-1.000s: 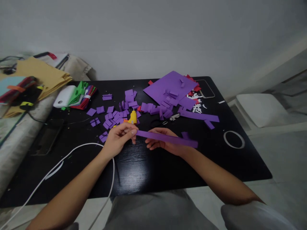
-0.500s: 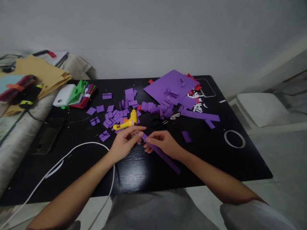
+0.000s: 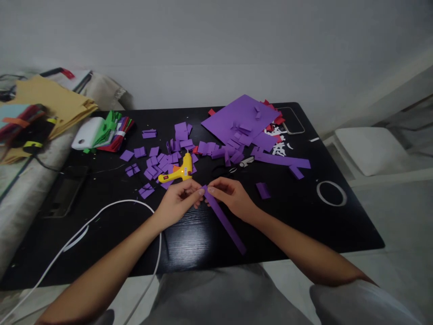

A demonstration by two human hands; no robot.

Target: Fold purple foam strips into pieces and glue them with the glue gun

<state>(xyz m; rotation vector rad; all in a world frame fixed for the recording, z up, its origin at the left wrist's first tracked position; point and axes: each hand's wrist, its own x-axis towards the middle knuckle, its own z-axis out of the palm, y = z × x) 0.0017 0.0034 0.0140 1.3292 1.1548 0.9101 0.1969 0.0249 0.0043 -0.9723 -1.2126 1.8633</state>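
A long purple strip point(image 3: 226, 222), of foam sheet or paper, hangs slantwise toward me with its upper end between my hands. My left hand point(image 3: 181, 198) pinches that end from the left, thumb on top. From the right, my right hand point(image 3: 232, 195) grips the same end between thumb and fingers. Just beyond my left hand lies a yellow glue gun point(image 3: 182, 169). Small purple folded pieces point(image 3: 158, 164) are scattered around it. Some fingers are hidden behind the strip and each other.
Scissors point(image 3: 245, 162), a large purple sheet point(image 3: 238, 118) and another strip point(image 3: 282, 159) lie at the back right. A tape ring point(image 3: 331, 194) is at the right. A white cable point(image 3: 111, 205) curves across the left. Bundled coloured sheets point(image 3: 111, 131) sit at the back left of the black table point(image 3: 304, 225).
My right hand has moved up along the strip to its upper end, closer to my left hand. The strip's lower end has swung slightly left and toward me.
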